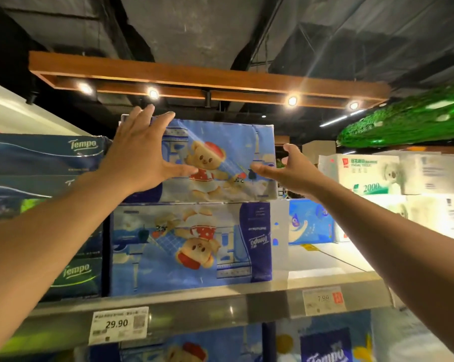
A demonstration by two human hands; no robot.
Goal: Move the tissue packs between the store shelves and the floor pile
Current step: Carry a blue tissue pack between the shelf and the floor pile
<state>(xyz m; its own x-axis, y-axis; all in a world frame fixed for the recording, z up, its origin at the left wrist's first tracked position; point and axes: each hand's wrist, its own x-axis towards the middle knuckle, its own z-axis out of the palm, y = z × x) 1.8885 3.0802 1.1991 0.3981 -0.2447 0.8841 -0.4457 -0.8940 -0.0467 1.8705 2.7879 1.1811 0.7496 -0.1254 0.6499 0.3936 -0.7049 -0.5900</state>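
Because it is soft paper bundled in glossy film, the blue rectangular plastic-wrapped tissue pack printed with a cartoon bear (220, 152), at the centre of the frame, should be light for its bulk, squashy under pressure and slick where the wrap shines. It lies on top of a matching bear-print pack (189, 249), which stands on the grey metal shelf (220, 307). The left hand (139, 155) is spread flat against the upper pack's upper-left front, fingertips reaching its top edge. The right hand (288, 171) is open with loosely curved fingers at the pack's right end; whether it touches cannot be told. Neither hand grips. Palms pressing inward on the two short ends would probably hold best, since taut film gives pinching fingers little. Dark glossy Tempo packs (43, 152) are stacked at the left of the frame.
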